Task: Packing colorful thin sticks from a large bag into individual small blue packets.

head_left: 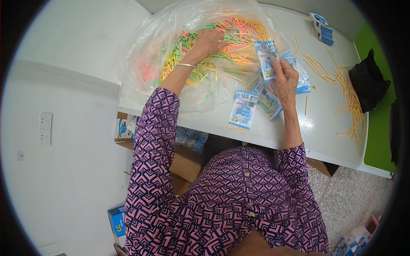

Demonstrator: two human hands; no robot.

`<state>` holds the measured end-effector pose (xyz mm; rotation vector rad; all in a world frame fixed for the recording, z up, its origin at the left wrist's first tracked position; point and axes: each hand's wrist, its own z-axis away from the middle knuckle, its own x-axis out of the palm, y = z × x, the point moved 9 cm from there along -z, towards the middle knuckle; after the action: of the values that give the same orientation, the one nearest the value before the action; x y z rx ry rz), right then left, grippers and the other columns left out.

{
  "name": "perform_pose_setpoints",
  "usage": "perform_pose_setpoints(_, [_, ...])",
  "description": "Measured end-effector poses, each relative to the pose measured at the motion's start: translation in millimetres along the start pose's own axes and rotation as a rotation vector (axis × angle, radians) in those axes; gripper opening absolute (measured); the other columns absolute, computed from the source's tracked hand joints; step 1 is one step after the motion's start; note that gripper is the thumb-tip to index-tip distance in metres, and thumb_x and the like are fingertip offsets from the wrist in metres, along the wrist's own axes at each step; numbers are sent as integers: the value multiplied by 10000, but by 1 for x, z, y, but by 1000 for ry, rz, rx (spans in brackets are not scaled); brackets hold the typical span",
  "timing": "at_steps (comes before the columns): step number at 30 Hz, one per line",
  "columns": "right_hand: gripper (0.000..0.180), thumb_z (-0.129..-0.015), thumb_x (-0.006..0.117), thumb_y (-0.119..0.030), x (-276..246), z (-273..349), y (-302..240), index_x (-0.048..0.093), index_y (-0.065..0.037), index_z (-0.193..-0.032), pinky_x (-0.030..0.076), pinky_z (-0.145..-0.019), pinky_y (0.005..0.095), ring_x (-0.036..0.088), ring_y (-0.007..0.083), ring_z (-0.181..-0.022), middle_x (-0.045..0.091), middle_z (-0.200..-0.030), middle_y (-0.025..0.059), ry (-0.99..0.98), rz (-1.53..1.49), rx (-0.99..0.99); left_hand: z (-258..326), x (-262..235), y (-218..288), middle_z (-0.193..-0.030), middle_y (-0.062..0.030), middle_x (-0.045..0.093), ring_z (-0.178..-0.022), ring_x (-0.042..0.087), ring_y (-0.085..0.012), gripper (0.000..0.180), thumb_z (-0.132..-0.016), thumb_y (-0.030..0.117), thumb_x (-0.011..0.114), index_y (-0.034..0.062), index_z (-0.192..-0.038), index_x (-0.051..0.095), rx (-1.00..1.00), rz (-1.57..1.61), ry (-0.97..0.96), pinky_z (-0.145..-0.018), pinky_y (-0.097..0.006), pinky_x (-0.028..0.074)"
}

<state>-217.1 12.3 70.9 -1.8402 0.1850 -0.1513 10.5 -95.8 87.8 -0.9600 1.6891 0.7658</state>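
Note:
My left hand (209,42), with a bangle at its wrist, rests on a heap of thin pink, green and yellow sticks (241,32). Its fingers reach out apart over the sticks, and the fingertips are partly lost among them. The heap lies in a large clear plastic bag (147,36) spread over the far left of the table. In my right hand (287,79) is a small blue-and-white packet (265,57), pinched by its right side and held upright. Beneath and beside that hand lie more such packets (302,72), one showing coloured sticks inside (269,103). Another packet (244,109) lies flat nearer me.
Loose yellow sticks (348,96) are strewn across the right of the white table (205,119), beside a black cloth bag (369,81). A stack of blue-and-white packets (323,32) stands at the far right. Cardboard boxes (186,164) sit below the front edge.

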Motion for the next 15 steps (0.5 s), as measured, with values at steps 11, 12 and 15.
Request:
perform_pose_setpoints(11, [294,-888,591,-156,-6,-2,-1,484,-52,-635,246,-487,221,304,20,-570,374,-592,-72,47,4,6,-30,57,18,-1064,-202,573,-1075,501,-352,414,-738,365,553,10,-936,633,-16,-227,-318,-863,-512,428])
perform_pose_setpoints(12, [297,-887,594,-159,-8,-2,-3,483,-51,-633,246,-486,223,304,22,-567,372,-586,-71,59,-9,-8,-32,58,19,-1057,-196,570,-1071,500,-350,394,-741,342,560,11,-943,629,10,-281,-311,-868,-502,428])
perform_pose_setpoints(15, [303,-886,595,-164,-9,-1,-7,479,-49,-631,250,-484,225,308,24,-567,372,-580,-68,60,-2,0,-31,63,23,-1046,-187,563,-1050,503,-350,352,-749,295,569,18,-961,616,78,-350,-270,-854,-490,435])
